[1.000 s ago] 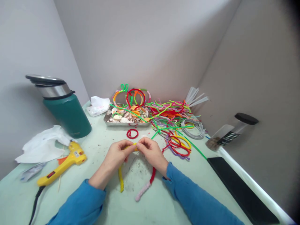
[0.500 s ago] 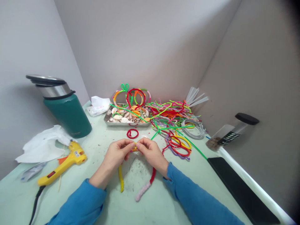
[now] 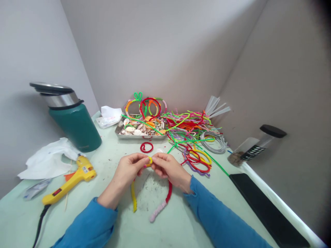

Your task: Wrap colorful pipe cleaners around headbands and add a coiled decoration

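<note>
A headband wrapped in pipe cleaner arches above the table below my hands, its left arm yellow (image 3: 133,198), its right arm red with a pale pink end (image 3: 157,212). My left hand (image 3: 131,170) is closed, thumb and fingers pinching at the top of the band. Opposite it, my right hand (image 3: 169,170) pinches a short bright yellow pipe cleaner (image 3: 150,159), which curls up between the two thumbs. Fingers hide most of the band's top; a bit of orange shows beneath.
A yellow glue gun (image 3: 74,177) lies left, near a teal bottle (image 3: 74,127) and white tissue (image 3: 49,158). Behind stands a metal tray (image 3: 141,137) of shells. Loose pipe cleaners (image 3: 188,124) and scissors (image 3: 200,160) lie right, with a black slab (image 3: 266,206) beyond. A red coil (image 3: 146,147) lies ahead.
My right hand has shifted slightly right, its fingers moving a little away from the left thumb. The yellow pipe cleaner's curl shows more clearly between the fingertips.
</note>
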